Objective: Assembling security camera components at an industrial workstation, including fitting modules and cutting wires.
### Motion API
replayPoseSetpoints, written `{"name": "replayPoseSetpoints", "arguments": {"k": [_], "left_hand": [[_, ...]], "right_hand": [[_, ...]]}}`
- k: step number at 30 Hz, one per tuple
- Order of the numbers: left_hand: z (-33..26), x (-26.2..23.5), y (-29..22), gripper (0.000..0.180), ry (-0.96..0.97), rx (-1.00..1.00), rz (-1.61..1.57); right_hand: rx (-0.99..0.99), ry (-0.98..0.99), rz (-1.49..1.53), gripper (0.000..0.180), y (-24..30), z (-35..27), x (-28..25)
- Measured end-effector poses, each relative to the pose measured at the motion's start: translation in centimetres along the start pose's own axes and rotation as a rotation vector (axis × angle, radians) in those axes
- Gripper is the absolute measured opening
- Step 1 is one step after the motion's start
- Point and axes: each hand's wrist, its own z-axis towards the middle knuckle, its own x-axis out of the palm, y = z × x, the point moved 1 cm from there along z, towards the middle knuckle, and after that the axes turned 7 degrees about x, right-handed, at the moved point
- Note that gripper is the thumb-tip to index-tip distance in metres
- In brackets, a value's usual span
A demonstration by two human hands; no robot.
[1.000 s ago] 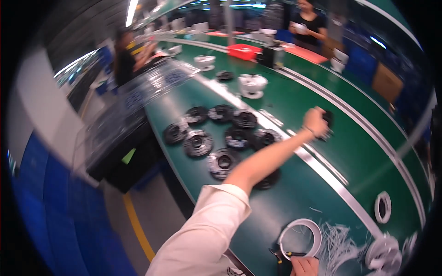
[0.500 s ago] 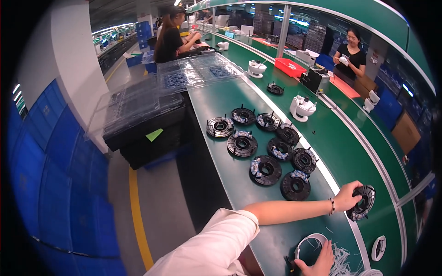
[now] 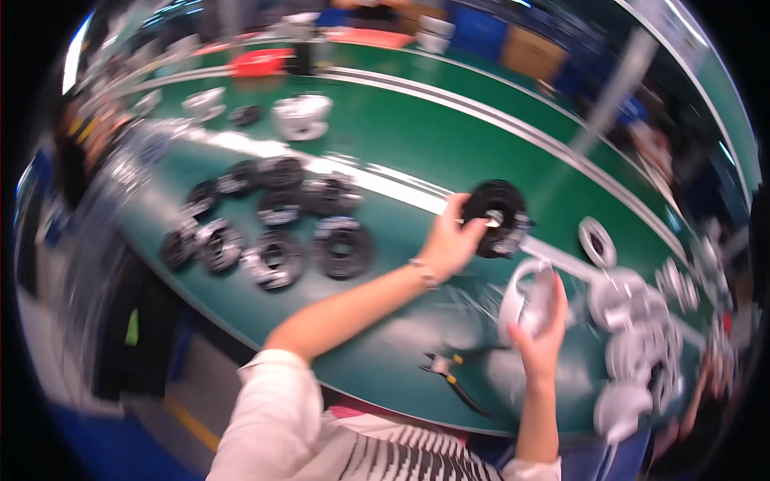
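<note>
A round black disc-shaped part (image 3: 507, 197) with a central hole is gripped at its left edge by my left hand (image 3: 451, 242), thumb at the hole. It hangs above the white strip of the bench. Close by on the right, my right hand (image 3: 542, 327) is closed on a white plastic ring (image 3: 513, 303), fingers along its right side. Below the ring, a pair of cutting pliers (image 3: 449, 375) with black and yellow handles lies on the green bench (image 3: 377, 321). Thin white plastic scraps (image 3: 473, 301) lie between my hands. Motion blurs the fine detail.
Several similar black discs (image 3: 343, 247) with small boards stand at the left. White ring parts (image 3: 642, 353) are piled at the right, and another white ring (image 3: 597, 242) lies beyond. White assemblies (image 3: 301, 117) and a red tray (image 3: 261, 62) stand farther back. Other people are partly visible at the edges.
The view has swung to the right. My left hand has brought the black disc closer to the white ring, which my right hand now holds raised and tilted. The pliers and white pile have come into view.
</note>
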Motion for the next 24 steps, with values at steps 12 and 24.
{"name": "replayPoseSetpoints", "arguments": {"k": [12, 24], "left_hand": [[-5.0, 4.7, 0.8, 0.066, 0.694, -0.745, -0.726], [-3.7, 4.3, 1.8, 0.054, 0.446, -1.027, -0.996]], "right_hand": [[0.104, -0.172, 0.412, 0.099, -1.3, 0.4, -1.6], [-0.110, 0.133, -0.378, 0.118, 0.6, 0.8, -2.9]]}}
